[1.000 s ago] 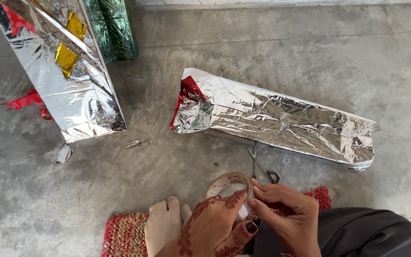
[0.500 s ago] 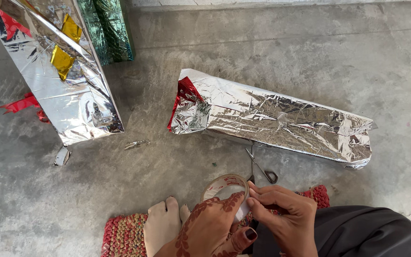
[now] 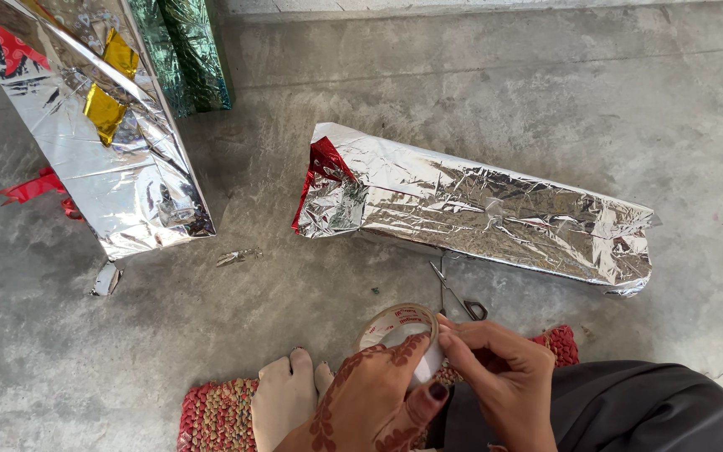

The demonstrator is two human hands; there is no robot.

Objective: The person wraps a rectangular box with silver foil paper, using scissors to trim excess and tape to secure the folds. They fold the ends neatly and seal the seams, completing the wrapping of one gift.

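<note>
My left hand (image 3: 370, 398), patterned with henna, grips a roll of clear tape (image 3: 397, 321) from below. My right hand (image 3: 499, 377) pinches at the roll's edge with thumb and forefinger. Just beyond the hands, small scissors (image 3: 455, 293) lie on the concrete floor. Behind them rests a long box wrapped in crinkled silver foil (image 3: 479, 209), with red foil showing at its left end.
A bigger silver-wrapped box (image 3: 115, 142) with gold and red patches leans at upper left, a green foil package (image 3: 186, 50) behind it. Foil scraps (image 3: 238, 256) lie on the floor. My foot (image 3: 286, 402) rests on a red woven mat (image 3: 219, 414).
The hands and tape roll stay nearly in place; my right fingers have shifted slightly along the roll's edge. The view has drifted a little.
</note>
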